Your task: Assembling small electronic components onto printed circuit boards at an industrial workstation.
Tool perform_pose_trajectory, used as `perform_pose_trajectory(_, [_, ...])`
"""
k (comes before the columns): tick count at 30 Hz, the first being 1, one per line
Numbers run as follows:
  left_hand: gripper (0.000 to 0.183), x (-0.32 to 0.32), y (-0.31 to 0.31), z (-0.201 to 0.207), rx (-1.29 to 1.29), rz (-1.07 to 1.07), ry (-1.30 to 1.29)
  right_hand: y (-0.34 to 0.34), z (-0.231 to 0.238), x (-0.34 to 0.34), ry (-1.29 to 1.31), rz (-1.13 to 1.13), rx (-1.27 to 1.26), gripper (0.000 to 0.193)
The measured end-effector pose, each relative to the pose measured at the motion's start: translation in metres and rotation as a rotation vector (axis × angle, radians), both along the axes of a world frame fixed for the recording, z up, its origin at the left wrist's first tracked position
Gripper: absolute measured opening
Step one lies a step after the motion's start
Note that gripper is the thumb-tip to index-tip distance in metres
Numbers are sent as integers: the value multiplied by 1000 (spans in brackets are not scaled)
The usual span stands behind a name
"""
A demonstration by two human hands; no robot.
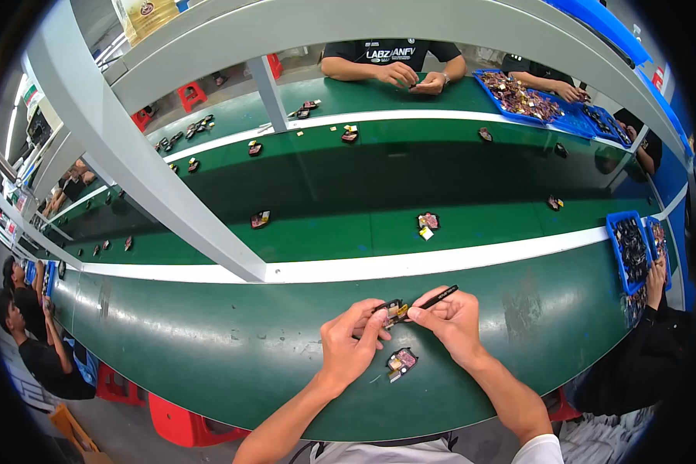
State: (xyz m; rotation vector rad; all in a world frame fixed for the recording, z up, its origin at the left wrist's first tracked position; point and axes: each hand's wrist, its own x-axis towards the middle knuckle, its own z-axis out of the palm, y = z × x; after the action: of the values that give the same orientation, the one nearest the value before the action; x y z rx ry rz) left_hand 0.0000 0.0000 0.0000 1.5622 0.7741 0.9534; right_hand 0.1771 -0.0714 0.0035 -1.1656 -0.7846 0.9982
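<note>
Above the near green bench, my left hand (348,340) is closed on a small black electronic assembly (395,310) with a yellow patch, held by its edge between thumb and fingers. My right hand (450,323) pinches a slim black tweezers-like tool (438,297). Its back end sticks out up and to the right, while its tip is hidden near the assembly. Both hands meet closely around that piece. On the bench just below them lies a second assembly (402,362), a black housing with a pinkish circuit board, touched by neither hand.
Past a white rail (410,264), a green conveyor belt (325,240) carries spaced assemblies (428,223). A grey post (170,178) slants on the left. Blue trays (629,247) of parts stand at the right beside a co-worker's hand (656,282). Other people sit opposite and far left.
</note>
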Motion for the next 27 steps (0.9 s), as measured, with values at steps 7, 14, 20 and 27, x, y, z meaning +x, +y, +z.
perform_pose_trajectory(7, [23,0,3,0,-230,-59,-94,-6,0,3,-110,-14,31,9])
perform_pose_trajectory(14, [29,-1,9,2,-415,-168,-161,-9,1,-4,-331,-132,188,9])
perform_pose_trajectory(20, [29,0,7,0,-438,-170,-179,-12,2,-7,-511,-215,205,8])
perform_pose_trajectory(27, [28,5,3,2,-366,-103,-206,-14,4,-5,-528,-210,199,8])
